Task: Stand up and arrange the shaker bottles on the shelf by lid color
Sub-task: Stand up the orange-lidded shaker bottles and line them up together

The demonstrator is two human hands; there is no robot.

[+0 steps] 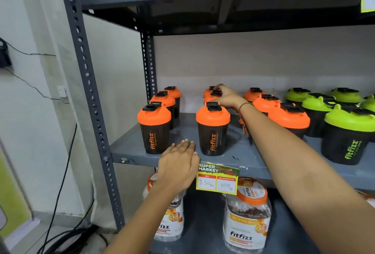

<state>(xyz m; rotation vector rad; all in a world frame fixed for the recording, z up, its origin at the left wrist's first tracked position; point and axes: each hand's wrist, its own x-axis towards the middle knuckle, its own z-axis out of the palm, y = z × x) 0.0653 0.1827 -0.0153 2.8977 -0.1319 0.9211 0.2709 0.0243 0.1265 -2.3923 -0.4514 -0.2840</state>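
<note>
A: Why are the bottles on the shelf [239, 153] laid out this way?

B: Upright and grouped by lid: orange-lidded shaker bottles [213, 128] left and centre, green-lidded shaker bottles [345, 134] right.

A: And the hands?

B: Right hand [228, 96] closes on a rear orange lid, presumably aligning its row. Left hand [178, 162] rests flat, fingers together, on the shelf edge, probably bracing.

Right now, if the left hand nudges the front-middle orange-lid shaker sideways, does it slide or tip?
Likely slides: the orange-lid shaker stands upright on the smooth metal shelf. It probably weighs little; contents are hidden by the dark body. A push near the lid could tip it, since it tapers to a narrower base.
</note>
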